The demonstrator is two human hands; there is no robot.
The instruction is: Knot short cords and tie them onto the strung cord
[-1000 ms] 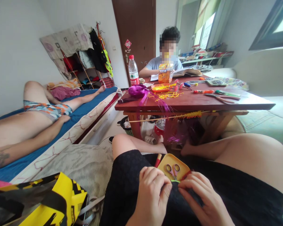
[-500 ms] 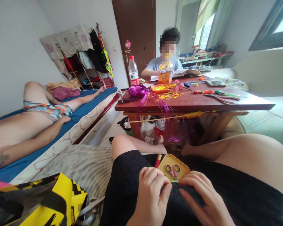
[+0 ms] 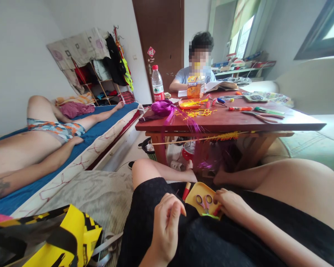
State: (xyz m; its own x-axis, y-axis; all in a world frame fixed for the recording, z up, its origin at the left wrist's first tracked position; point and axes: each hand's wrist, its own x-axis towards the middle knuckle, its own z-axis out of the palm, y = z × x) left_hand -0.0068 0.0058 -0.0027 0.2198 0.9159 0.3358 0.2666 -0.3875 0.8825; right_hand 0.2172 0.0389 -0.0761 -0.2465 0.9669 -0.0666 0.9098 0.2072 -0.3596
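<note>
Over my lap, my left hand (image 3: 168,224) is closed, its thumb pressed against the curled fingers. A thin dark strand seems to stick up above it; what the fingers grip is too small to make out. My right hand (image 3: 231,204) reaches over the right edge of a yellow tray (image 3: 196,189), fingers bent down and together, their tips partly hidden. Small red bits show beneath them. Scissors with pink and dark handles (image 3: 204,202) lie in the tray, with something bright green by their blades. A red tube with a tan end (image 3: 186,191) rests at the tray's left side.
Ahead stands a red-brown table (image 3: 161,126) with purple thread (image 3: 163,108), yellow strands (image 3: 199,113), pliers (image 3: 263,116) and a water bottle (image 3: 157,83). A person (image 3: 195,72) sits behind it. Another person (image 3: 44,144) lies on the bed at left. A yellow-black bag (image 3: 72,237) is near.
My right hand has moved forward from my lap to the tray's right edge. My left hand has shifted slightly left and turned, thumb now uppermost. The hands are farther apart.
</note>
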